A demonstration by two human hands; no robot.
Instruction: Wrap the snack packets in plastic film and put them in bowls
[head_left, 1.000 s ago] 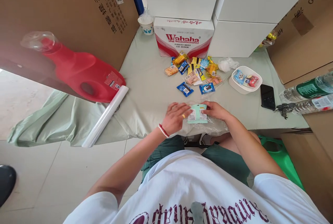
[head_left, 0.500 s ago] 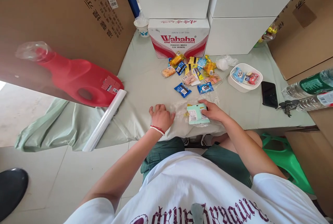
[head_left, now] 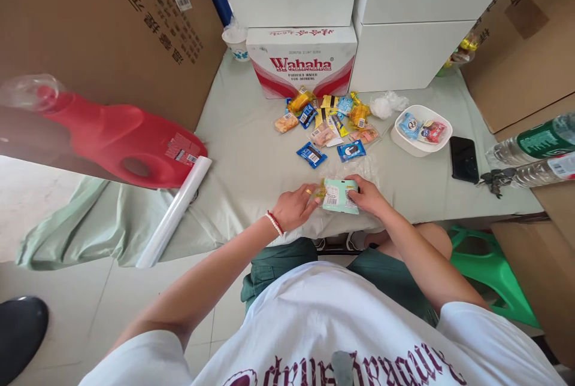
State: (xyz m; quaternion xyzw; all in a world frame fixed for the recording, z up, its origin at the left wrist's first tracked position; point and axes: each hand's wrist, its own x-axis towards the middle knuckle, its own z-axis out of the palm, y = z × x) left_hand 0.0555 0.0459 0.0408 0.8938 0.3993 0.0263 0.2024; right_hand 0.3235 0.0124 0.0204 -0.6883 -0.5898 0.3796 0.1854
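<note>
My right hand (head_left: 366, 195) grips the right side of a mint-green snack packet (head_left: 338, 195), thumb on top. The packet lies low over the cloth near the table's front edge, its barcode label facing up. At its left end a bit of yellow wrapper (head_left: 321, 187) sticks out. My left hand (head_left: 295, 206) has its fingers closed together at that end; whether they pinch the yellow wrapper or clear film is hidden. Thin clear plastic (head_left: 359, 169) lies just behind the packet. Further back is a pile of small snacks, including blue sachets (head_left: 311, 155) and a yellow-wrapped one (head_left: 359, 115).
A white tub (head_left: 421, 148) with small packets stands right of the pile, beside a black phone (head_left: 464, 160) and bottles (head_left: 539, 140). At left are a red jug (head_left: 130, 134) and a roll of clear film (head_left: 173, 212). A Wahaha carton (head_left: 302, 63) stands behind.
My left hand has moved right from the bare cloth to the packet's left end, and its spread fingers have closed together. My right hand keeps its grip on the packet.
</note>
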